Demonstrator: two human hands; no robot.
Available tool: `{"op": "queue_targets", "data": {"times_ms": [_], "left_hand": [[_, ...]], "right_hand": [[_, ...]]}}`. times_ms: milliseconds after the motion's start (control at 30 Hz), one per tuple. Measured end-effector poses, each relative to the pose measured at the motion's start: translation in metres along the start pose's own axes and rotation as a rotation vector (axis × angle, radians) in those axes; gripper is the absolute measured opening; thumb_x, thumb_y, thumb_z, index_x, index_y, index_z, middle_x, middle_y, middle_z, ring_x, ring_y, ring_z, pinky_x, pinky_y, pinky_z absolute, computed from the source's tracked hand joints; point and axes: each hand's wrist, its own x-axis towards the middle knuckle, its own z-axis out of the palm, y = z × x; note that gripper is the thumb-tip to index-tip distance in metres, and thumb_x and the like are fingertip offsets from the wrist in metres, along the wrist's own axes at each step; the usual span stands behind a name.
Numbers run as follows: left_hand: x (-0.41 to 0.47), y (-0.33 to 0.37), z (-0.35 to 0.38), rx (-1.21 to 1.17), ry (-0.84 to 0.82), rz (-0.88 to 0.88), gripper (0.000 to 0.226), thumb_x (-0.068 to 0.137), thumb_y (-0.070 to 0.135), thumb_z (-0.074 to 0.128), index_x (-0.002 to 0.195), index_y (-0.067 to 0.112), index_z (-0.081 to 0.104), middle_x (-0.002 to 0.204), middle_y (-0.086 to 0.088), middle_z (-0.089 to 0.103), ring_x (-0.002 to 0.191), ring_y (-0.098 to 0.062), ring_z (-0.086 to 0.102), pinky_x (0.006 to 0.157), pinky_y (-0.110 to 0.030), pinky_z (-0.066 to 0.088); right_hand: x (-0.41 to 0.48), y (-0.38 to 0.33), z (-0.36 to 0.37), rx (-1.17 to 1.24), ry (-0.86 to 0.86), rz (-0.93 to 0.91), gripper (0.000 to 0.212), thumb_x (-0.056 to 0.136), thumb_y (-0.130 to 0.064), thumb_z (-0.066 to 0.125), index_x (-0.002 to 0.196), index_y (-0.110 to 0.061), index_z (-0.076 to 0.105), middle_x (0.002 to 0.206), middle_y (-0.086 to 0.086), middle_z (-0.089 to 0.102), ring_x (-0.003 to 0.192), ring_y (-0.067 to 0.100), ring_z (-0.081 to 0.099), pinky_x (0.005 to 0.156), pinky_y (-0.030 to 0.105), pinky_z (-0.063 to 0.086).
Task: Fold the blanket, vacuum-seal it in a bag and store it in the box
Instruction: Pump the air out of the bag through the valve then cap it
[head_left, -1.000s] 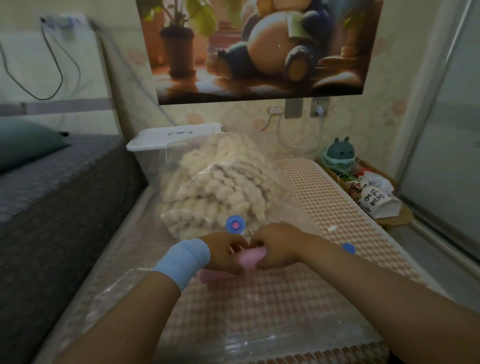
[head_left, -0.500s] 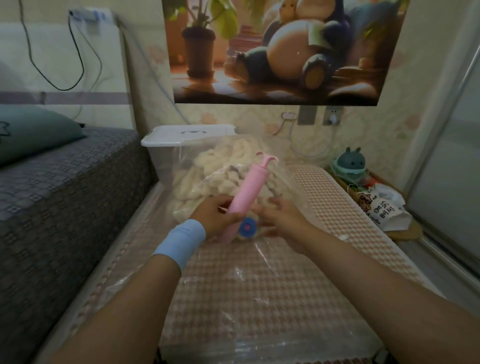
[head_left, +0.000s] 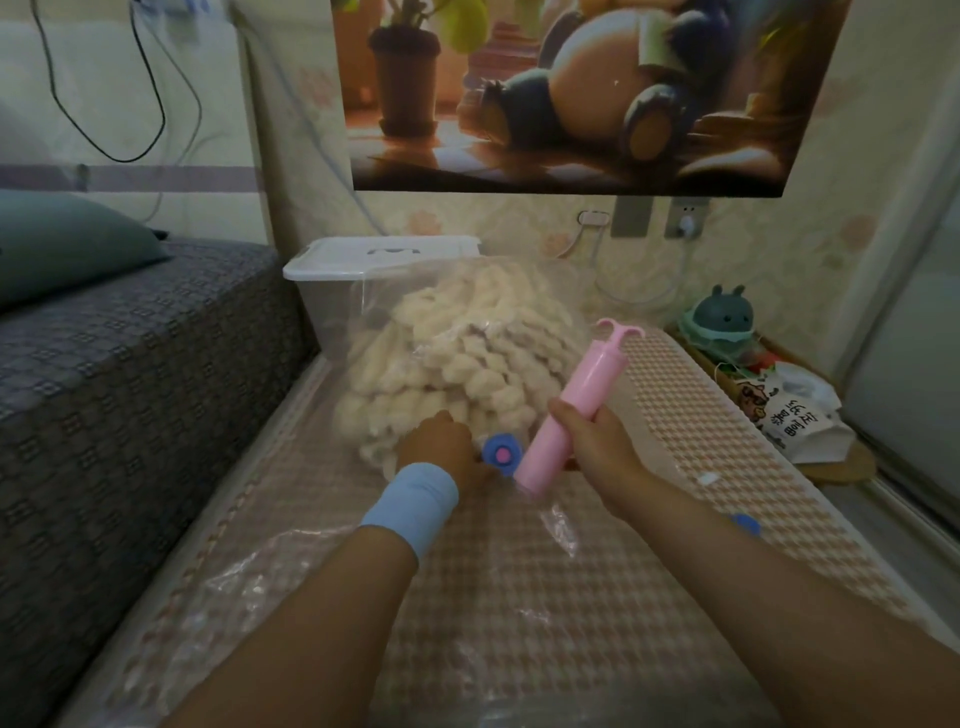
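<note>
From the head view I see my right hand (head_left: 597, 441) wrapped round the middle of the pink plastic hand pump (head_left: 569, 408). The pump is tilted, its T-shaped handle pointing up and away to the right. Its lower end is just beside the round blue valve with a pink centre (head_left: 501, 454).

That valve sits on the clear plastic vacuum bag (head_left: 311, 582), which lies flat along the pink-and-white checked mat (head_left: 675, 415). The cream chunky-knit blanket (head_left: 457, 364) is inside the bag, bunched up at its far end.

My left hand (head_left: 441, 447), with a light blue wristband (head_left: 415, 506), rests on the bag right at the left of the valve. Its back faces the camera, so I cannot tell whether its fingers pinch the plastic or only press on it.

Behind the blanket stands the clear plastic storage box with a white lid (head_left: 379, 254), lid on. A grey woven bed (head_left: 130, 364) runs along the left. A small blue cap (head_left: 745, 524) lies on the mat beyond my right forearm. Further right are a teal toy figure (head_left: 722, 317) and a white printed packet (head_left: 795, 410).
</note>
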Motion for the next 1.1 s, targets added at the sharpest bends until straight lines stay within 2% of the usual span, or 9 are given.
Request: {"op": "queue_targets", "data": {"times_ms": [133,300,400,467,633,767,867,1000,1100], "left_hand": [[0.006,0.010,0.010,-0.085,0.016,-0.043,0.028,0.086,0.038,0.060,0.099,0.018,0.074,0.111,-0.005,0.063,0.098,-0.025,0.063,0.080,-0.030,0.050],[0.007,0.008,0.014,-0.240,0.001,-0.040,0.009,0.082,0.025,0.064,0.084,0.022,0.072,0.085,0.001,0.070,0.076,-0.018,0.064,0.068,-0.025,0.048],[0.010,0.001,0.010,-0.475,0.039,-0.050,0.013,0.080,0.024,0.070,0.092,0.025,0.073,0.083,0.006,0.067,0.079,-0.013,0.062,0.072,-0.022,0.046],[0.011,-0.003,0.004,-0.651,0.058,-0.030,0.009,0.079,0.019,0.073,0.088,0.022,0.072,0.080,0.005,0.066,0.081,-0.014,0.063,0.075,-0.021,0.046],[0.005,-0.005,-0.018,-0.920,0.066,-0.085,0.005,0.075,0.018,0.077,0.076,0.022,0.074,0.068,0.006,0.067,0.063,-0.009,0.059,0.063,-0.020,0.045],[-0.002,0.004,-0.034,-1.098,0.020,-0.199,0.008,0.074,0.015,0.078,0.079,0.010,0.075,0.068,-0.002,0.070,0.052,-0.011,0.064,0.050,-0.020,0.047],[-0.005,0.011,-0.037,-1.166,-0.019,-0.252,0.019,0.072,0.015,0.080,0.084,0.003,0.074,0.067,-0.005,0.071,0.046,-0.010,0.063,0.055,-0.025,0.049],[-0.007,0.017,-0.037,-1.213,-0.009,-0.301,0.018,0.069,0.014,0.080,0.077,0.001,0.073,0.070,-0.010,0.073,0.060,-0.022,0.067,0.069,-0.035,0.056],[-0.006,0.017,-0.038,-1.191,0.011,-0.295,0.016,0.066,0.017,0.080,0.070,0.004,0.072,0.066,-0.010,0.072,0.065,-0.026,0.069,0.073,-0.039,0.057]], "right_hand": [[0.006,0.013,0.002,-0.082,-0.025,0.049,0.037,0.092,-0.031,0.066,0.119,-0.007,0.060,0.108,0.015,0.069,0.093,0.027,0.069,0.066,0.035,0.058],[0.005,0.017,0.007,-0.109,-0.118,0.060,0.022,0.094,-0.025,0.064,0.110,-0.011,0.059,0.108,0.015,0.068,0.091,0.024,0.068,0.078,0.042,0.058],[0.001,0.008,0.008,-0.063,-0.133,0.037,0.022,0.096,-0.027,0.062,0.113,-0.013,0.057,0.105,0.011,0.067,0.086,0.018,0.066,0.063,0.029,0.056],[0.001,-0.004,0.005,-0.024,-0.073,-0.007,0.024,0.097,-0.030,0.059,0.116,-0.015,0.056,0.103,0.008,0.066,0.083,0.016,0.063,0.052,0.019,0.048],[-0.006,-0.032,0.000,0.145,0.046,-0.174,0.028,0.098,-0.038,0.057,0.114,-0.015,0.053,0.105,0.013,0.068,0.082,0.033,0.072,0.048,0.033,0.045],[-0.021,-0.045,0.000,0.132,0.019,-0.325,0.038,0.098,-0.027,0.061,0.126,-0.007,0.045,0.110,0.013,0.067,0.082,0.026,0.074,0.053,0.035,0.057],[-0.025,-0.045,-0.001,0.108,0.017,-0.363,0.044,0.095,-0.023,0.064,0.130,-0.008,0.043,0.115,0.010,0.065,0.094,0.021,0.072,0.061,0.032,0.059],[-0.024,-0.046,-0.008,0.098,0.027,-0.362,0.041,0.095,-0.018,0.064,0.130,-0.010,0.043,0.115,0.006,0.064,0.098,0.018,0.069,0.065,0.031,0.059],[-0.019,-0.045,-0.015,0.094,-0.001,-0.300,0.039,0.096,-0.017,0.062,0.130,-0.011,0.044,0.116,0.006,0.064,0.099,0.019,0.069,0.066,0.033,0.060]]}}
